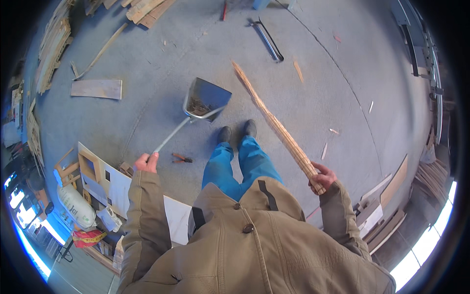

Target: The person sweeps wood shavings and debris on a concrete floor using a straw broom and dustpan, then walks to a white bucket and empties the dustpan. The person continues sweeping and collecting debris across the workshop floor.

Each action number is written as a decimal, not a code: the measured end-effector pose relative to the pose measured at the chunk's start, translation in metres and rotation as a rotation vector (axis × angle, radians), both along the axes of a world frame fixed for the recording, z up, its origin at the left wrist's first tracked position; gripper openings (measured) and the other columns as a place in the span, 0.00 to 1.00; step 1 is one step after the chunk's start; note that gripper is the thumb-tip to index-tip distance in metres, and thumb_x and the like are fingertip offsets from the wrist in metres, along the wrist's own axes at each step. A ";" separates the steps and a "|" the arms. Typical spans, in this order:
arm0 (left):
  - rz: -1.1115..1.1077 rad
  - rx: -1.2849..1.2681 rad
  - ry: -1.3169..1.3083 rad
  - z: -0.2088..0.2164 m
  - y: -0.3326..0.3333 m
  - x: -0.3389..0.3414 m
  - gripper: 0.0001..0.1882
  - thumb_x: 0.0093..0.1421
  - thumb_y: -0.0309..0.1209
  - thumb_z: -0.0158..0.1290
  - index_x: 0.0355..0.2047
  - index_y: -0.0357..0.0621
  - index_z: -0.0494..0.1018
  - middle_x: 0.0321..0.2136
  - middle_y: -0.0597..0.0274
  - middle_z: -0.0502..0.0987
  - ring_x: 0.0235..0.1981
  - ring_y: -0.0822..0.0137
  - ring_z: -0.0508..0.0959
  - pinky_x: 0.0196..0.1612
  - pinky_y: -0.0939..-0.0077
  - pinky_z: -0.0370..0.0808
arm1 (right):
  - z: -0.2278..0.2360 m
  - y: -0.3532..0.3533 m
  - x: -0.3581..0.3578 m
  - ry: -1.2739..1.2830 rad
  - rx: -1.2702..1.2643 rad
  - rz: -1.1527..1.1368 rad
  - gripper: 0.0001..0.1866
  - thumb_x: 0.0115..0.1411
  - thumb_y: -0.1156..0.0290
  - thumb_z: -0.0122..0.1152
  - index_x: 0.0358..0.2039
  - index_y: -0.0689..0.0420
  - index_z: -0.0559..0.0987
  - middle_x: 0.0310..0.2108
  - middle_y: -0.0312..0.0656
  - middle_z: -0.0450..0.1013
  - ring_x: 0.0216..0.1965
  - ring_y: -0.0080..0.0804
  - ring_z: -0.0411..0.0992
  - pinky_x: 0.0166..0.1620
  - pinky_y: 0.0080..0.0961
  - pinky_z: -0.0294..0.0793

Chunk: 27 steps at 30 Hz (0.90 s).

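My left hand [146, 162] is closed on the end of the long pale handle of a dustpan [223, 100]. The grey pan rests on the floor ahead of my boots, with dark brown debris [198, 107] inside. My right hand [323, 178] is wrapped round the near end of a long, ribbed, straw-coloured bundle [284, 134]. It looks like thin sticks or stalks and tapers toward its far tip, which lies to the right of and beyond the pan. Whether that tip touches the floor, I cannot tell. Pliers with orange handles [182, 158] lie on the floor right of my left hand.
A hacksaw [268, 41] and a thin wood scrap [298, 71] lie farther ahead. Wood is stacked at the far left [53, 54], near a flat board [96, 89]. White panels [117, 186] and a white sack [76, 206] stand left; boards [394, 181] lean at right.
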<state>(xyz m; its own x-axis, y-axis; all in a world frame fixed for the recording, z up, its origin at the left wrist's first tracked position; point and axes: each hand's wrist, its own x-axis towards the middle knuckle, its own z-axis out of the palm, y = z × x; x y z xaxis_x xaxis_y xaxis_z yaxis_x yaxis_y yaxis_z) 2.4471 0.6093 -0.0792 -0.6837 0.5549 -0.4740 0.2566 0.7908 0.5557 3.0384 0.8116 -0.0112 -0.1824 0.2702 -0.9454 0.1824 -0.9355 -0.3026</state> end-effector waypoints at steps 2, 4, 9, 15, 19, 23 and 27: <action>-0.036 0.031 0.032 0.010 0.006 -0.006 0.19 0.57 0.38 0.60 0.18 0.35 0.71 0.13 0.65 0.66 0.20 0.75 0.62 0.23 0.69 0.60 | 0.003 -0.002 -0.003 -0.004 0.031 -0.020 0.38 0.50 0.75 0.61 0.65 0.56 0.66 0.25 0.48 0.75 0.19 0.38 0.74 0.21 0.33 0.74; -0.049 0.060 0.073 0.039 -0.013 -0.007 0.20 0.57 0.38 0.60 0.18 0.35 0.71 0.14 0.64 0.66 0.20 0.75 0.63 0.23 0.68 0.60 | 0.006 -0.005 -0.005 -0.016 0.035 -0.025 0.38 0.50 0.75 0.61 0.65 0.56 0.65 0.24 0.49 0.75 0.19 0.38 0.74 0.21 0.32 0.74; 0.013 0.282 0.071 0.095 -0.018 0.012 0.20 0.56 0.37 0.61 0.17 0.35 0.69 0.13 0.63 0.67 0.20 0.75 0.62 0.23 0.69 0.59 | 0.003 -0.001 -0.009 0.031 0.023 -0.060 0.37 0.51 0.76 0.61 0.65 0.56 0.65 0.25 0.50 0.75 0.18 0.38 0.74 0.20 0.32 0.73; -0.071 0.179 0.074 0.119 0.038 0.033 0.20 0.56 0.36 0.62 0.16 0.35 0.68 0.13 0.64 0.66 0.19 0.76 0.61 0.22 0.70 0.59 | -0.007 0.027 -0.030 0.043 0.090 0.007 0.36 0.52 0.78 0.59 0.65 0.59 0.64 0.26 0.50 0.74 0.22 0.37 0.74 0.22 0.31 0.74; -0.031 0.221 0.124 0.140 0.029 0.016 0.20 0.56 0.37 0.62 0.17 0.35 0.69 0.13 0.64 0.65 0.19 0.75 0.61 0.22 0.70 0.60 | -0.007 0.052 -0.061 0.065 0.123 0.064 0.37 0.52 0.78 0.60 0.65 0.61 0.63 0.28 0.50 0.75 0.23 0.37 0.75 0.23 0.32 0.75; -0.004 0.199 0.110 0.123 0.055 -0.030 0.20 0.56 0.37 0.62 0.18 0.35 0.70 0.13 0.63 0.67 0.19 0.74 0.62 0.22 0.69 0.62 | -0.013 0.081 -0.109 -0.029 0.182 0.133 0.37 0.52 0.79 0.61 0.64 0.62 0.64 0.27 0.50 0.75 0.23 0.36 0.75 0.24 0.33 0.75; -0.079 0.060 0.114 0.118 0.068 -0.093 0.20 0.56 0.40 0.62 0.20 0.35 0.71 0.13 0.58 0.67 0.19 0.72 0.63 0.22 0.67 0.63 | 0.000 0.085 -0.171 -0.138 0.221 0.177 0.37 0.52 0.79 0.62 0.64 0.62 0.65 0.27 0.49 0.75 0.23 0.37 0.75 0.24 0.33 0.76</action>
<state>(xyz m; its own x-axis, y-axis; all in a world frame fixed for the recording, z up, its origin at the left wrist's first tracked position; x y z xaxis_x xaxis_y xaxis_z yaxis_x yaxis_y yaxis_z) 2.3546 0.6775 0.0387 -0.6841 0.6343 -0.3601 0.3808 0.7317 0.5653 2.8671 0.8967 -0.0112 -0.1193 0.4469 -0.8866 0.3904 -0.7999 -0.4557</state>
